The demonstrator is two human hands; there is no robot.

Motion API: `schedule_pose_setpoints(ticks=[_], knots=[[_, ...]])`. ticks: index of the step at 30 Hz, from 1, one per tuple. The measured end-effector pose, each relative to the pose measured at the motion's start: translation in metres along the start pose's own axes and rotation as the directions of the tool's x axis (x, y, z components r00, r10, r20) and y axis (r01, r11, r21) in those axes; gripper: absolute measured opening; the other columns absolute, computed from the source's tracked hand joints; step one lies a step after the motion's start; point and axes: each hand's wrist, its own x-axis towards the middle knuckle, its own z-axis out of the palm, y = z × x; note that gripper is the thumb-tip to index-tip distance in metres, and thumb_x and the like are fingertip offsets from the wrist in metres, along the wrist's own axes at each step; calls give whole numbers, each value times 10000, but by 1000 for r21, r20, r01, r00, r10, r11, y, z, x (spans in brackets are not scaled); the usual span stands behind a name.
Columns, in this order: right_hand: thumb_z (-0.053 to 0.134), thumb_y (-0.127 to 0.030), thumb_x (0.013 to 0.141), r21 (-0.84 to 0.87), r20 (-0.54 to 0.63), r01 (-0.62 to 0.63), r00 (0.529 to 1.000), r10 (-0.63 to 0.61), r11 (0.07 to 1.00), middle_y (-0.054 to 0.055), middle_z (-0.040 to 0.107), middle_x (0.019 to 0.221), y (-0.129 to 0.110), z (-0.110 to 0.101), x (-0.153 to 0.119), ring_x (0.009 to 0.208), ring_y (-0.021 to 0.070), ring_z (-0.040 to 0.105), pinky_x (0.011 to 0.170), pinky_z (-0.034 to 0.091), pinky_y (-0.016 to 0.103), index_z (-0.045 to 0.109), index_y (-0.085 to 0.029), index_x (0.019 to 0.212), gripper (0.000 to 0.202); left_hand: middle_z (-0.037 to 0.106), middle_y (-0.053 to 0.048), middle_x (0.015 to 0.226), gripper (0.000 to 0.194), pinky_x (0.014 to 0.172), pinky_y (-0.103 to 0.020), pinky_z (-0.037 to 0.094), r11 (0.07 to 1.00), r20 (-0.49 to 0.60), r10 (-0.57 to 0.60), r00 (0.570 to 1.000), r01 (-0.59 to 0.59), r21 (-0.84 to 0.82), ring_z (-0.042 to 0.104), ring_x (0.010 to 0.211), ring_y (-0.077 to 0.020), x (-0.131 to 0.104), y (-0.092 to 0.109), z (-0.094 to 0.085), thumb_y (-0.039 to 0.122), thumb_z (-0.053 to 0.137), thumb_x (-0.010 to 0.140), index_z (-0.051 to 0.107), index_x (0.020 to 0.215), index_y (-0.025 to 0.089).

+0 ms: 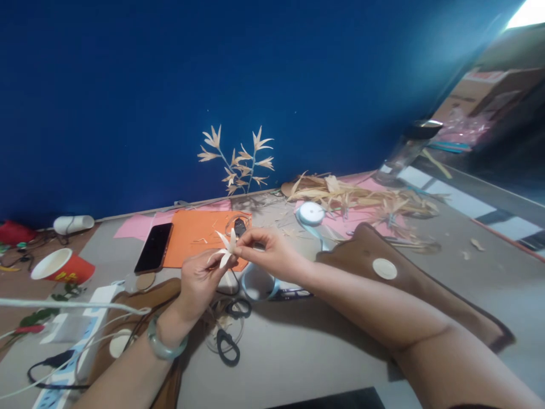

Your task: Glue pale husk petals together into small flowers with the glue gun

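Between my hands is a small pale flower (227, 248) with pointed petals, apparently of dried husk. My left hand (202, 278), with a jade-like bangle at the wrist, pinches it from below. The thumb and fingers of my right hand (268, 250) close on its right side at the base. Under my hands lie black-handled scissors (229, 347), their blades hidden, and a roll of light blue tape (258, 282). Farther back stand branches with similar husk flowers (240, 165) against the blue wall.
An orange sheet (191, 236) carries a phone (154, 248) at its left. Dried husks (349, 196) are heaped at the back right, near a ribbon spool (310, 213). A brown mat (409, 284) lies under my right forearm. Left are a red paper cup (63, 267), cables and a power strip (80, 352).
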Motion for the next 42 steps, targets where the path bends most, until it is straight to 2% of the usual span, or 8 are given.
schedule_pose_setpoints(ticks=[8,15,28,37,42], knots=[[655,-306,820,31,-31,16,999,-15,999,44,725,784,3,3,1,741,137,663,713,518,269,697,-143,760,178,720,-21,666,141,551,-201,477,998,-34,0,999,2,66,639,569,-119,0,0,0,265,675,806,731,722,166],[650,-342,822,30,-49,16,999,-14,999,45,724,797,5,4,1,756,147,655,716,506,274,707,-151,785,203,732,-32,725,110,628,-218,512,998,-19,18,1000,-17,55,663,644,-134,-2,-3,0,239,648,826,726,781,176],[663,-274,798,-5,-112,15,994,-15,1000,21,687,758,7,7,0,722,132,609,696,483,265,700,-163,747,128,717,-23,730,83,641,-221,507,991,2,73,997,-73,116,648,647,-130,-4,-11,0,223,637,831,708,807,185],[638,-245,799,-33,-134,39,990,-43,999,20,686,760,6,9,-1,739,139,624,717,490,275,686,-163,761,102,709,-27,705,116,627,-219,501,995,-10,38,999,-37,96,637,631,-128,-2,-8,0,249,638,829,708,770,178],[609,-187,786,-91,-128,45,990,-57,995,29,702,803,7,9,-2,750,138,631,729,489,274,687,-155,816,89,675,-12,612,178,536,-199,467,996,-18,-83,996,82,-17,599,549,-112,1,-2,1,281,661,812,697,686,161]])
